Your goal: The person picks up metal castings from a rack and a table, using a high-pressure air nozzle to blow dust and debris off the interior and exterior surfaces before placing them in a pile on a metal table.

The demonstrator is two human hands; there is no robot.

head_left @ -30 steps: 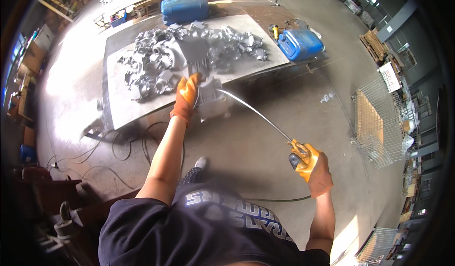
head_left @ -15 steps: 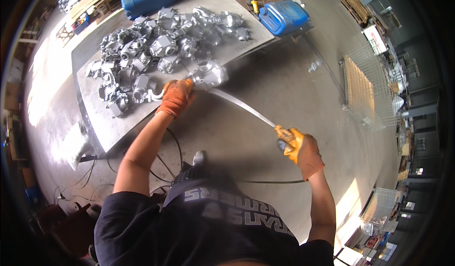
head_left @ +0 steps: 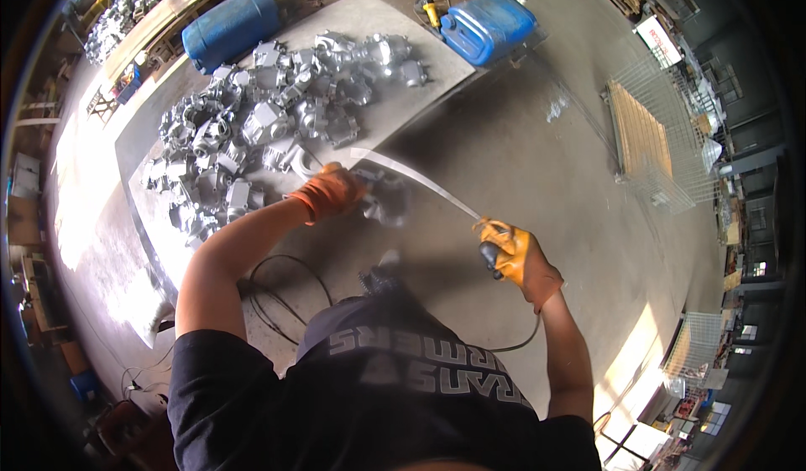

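Note:
My left hand (head_left: 332, 192), in an orange glove, is closed at the table's near edge. A blurred silver-grey metal casting (head_left: 386, 201) hangs at its fingers, off the table's edge. A thin dark rod (head_left: 312, 157) shows by the knuckles; what it belongs to is unclear. My right hand (head_left: 516, 257), in a yellow and orange glove, is wrapped round the end of a long pale metal wand (head_left: 424, 181). The wand looks bent and reaches left, its tip above the casting. A dark round part shows under the right fingers. Many similar castings (head_left: 269, 122) lie heaped on the table.
The grey metal table (head_left: 432, 72) carries a blue canister (head_left: 231, 30) at its far side. Another blue canister (head_left: 491, 30) and a yellow-handled tool (head_left: 431, 12) are beyond its right corner. A dark hose (head_left: 294, 259) loops on the floor. A wire cage (head_left: 663, 143) stands at right.
The left hand has drawn back and slightly right, bringing the casting off the table's edge. The right hand has shifted slightly left with the wand.

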